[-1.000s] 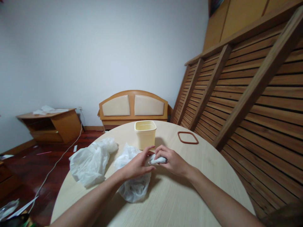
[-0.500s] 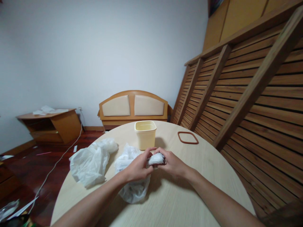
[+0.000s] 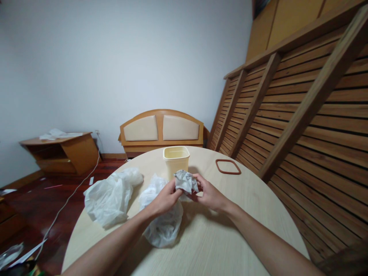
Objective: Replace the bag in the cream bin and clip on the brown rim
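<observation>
Between my hands, above the table, is a crumpled grey-white wad point(image 3: 186, 181); whether it is paper or plastic I cannot tell. My left hand point(image 3: 169, 197) grips its lower left side, thumb on top. The fingers of my right hand point(image 3: 209, 193) close on its right edge. Right behind the wad stands a pale yellow square plastic bin point(image 3: 176, 161), upright, its lower front partly covered by the wad. Under my left wrist lies a white plastic bag point(image 3: 163, 232), partly hidden by the arm. Farther left, a larger white plastic bag point(image 3: 107, 199) lies crumpled.
A brown rounded-square ring point(image 3: 228, 167) lies at the right on the round pale wooden table point(image 3: 230, 234). Beyond the table is a headboard point(image 3: 161, 143). Wooden slats point(image 3: 287, 126) lean along the right side. A low cabinet point(image 3: 61, 153) with papers stands at the far left.
The wad was a compact, smooth white bundle cupped between both hands. Now it is loosened, wrinkled and held slightly higher, with my fingers at its edges. The bin, ring and bags have not moved.
</observation>
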The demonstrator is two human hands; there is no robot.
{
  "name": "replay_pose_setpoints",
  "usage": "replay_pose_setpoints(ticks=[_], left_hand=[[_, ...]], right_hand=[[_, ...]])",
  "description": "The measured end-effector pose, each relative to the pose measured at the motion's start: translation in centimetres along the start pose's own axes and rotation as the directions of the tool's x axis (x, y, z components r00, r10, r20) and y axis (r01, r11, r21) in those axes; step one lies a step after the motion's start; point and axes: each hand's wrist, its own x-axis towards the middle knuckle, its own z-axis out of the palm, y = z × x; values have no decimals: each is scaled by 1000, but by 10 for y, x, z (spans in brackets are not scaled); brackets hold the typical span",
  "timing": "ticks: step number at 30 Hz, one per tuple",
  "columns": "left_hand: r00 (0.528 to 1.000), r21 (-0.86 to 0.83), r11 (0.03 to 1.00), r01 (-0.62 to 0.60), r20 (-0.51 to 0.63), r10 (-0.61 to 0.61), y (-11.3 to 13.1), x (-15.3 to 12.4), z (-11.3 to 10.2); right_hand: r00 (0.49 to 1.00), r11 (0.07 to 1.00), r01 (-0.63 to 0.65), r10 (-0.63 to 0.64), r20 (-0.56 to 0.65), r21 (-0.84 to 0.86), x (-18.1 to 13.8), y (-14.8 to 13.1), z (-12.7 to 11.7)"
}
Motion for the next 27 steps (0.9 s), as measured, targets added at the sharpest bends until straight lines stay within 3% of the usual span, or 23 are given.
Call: replay_pose_setpoints(ticks=[7, 10, 15, 19, 22, 27], left_hand=[[981, 45, 991, 128, -154, -120, -10, 8, -3], [985, 48, 995, 93, -147, -85, -14, 10, -3], [961, -3, 999, 42, -273, -41, -17, 9, -4], [982, -29, 999, 27, -186, -31, -15, 6, -5], [984, 29, 999, 25, -175, -20, -14, 6, -5], [992, 117, 993, 35, -125, -20, -13, 3, -6]], right_hand=[[1000, 1000, -25, 25, -8, 13, -2, 2, 5], [999, 998, -36, 37, -28, 42, -1, 2, 7], [986, 990, -24, 46, -158, 139, 4, 5, 18], [988, 985, -73, 93, -125, 156, 4, 8, 26], [987, 990, -123, 130, -98, 70, 0, 9, 27], [980, 984, -121, 97, -174, -133, -2, 8, 24]])
